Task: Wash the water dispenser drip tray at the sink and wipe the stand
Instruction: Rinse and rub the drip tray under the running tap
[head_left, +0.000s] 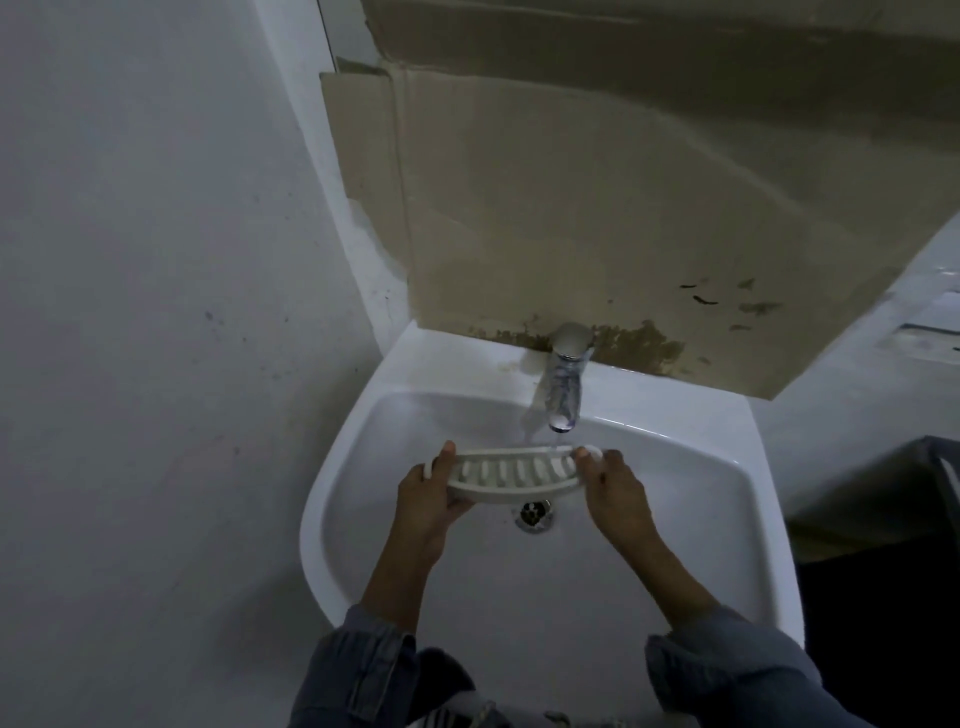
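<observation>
You hold the white slotted plastic drip tray (514, 475) over the white ceramic sink (727, 519) with your 2 hands, one at each end, so it stays level and the middle stays free for the water. Your left hand (428, 499) is closed around the left end, thumb on top. Your right hand (610, 486) pinches the right end. The right part of the tray sits just under the chrome tap (563, 384), where a thin stream falls, and above the drain (534, 514), so I think the dirty water goes straight down. The stand is not in view.
</observation>
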